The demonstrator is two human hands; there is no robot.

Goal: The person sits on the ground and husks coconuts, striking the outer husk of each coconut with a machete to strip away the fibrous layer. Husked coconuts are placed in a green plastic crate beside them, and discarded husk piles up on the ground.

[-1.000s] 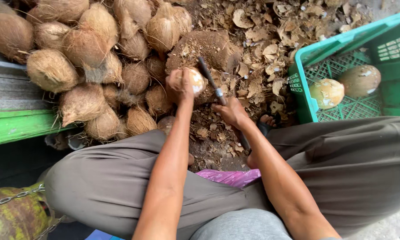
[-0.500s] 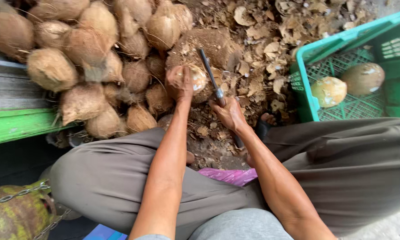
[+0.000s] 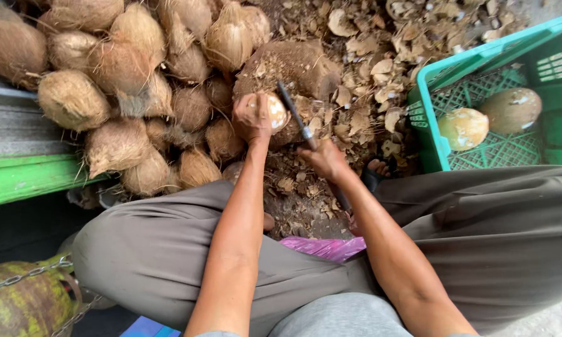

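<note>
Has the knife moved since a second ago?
Barely. The knife in the right hand keeps its slant beside the coconut on the stump.

The coconut [image 3: 273, 111] in the left hand [image 3: 251, 116] is showing a pale, smooth, peeled patch amid rough brown fibre. The blade [image 3: 295, 118] gripped by the right hand [image 3: 326, 161] is looking like dull, dark metal. The heaped coconuts [image 3: 115, 93] are wearing dry, hairy husk. The crate [image 3: 446, 106] is looking like glossy green plastic lattice. The trousers [image 3: 150, 249] are appearing as matt grey-brown cloth. Shell chips [image 3: 368, 56] are lying rough and flaky.
</note>
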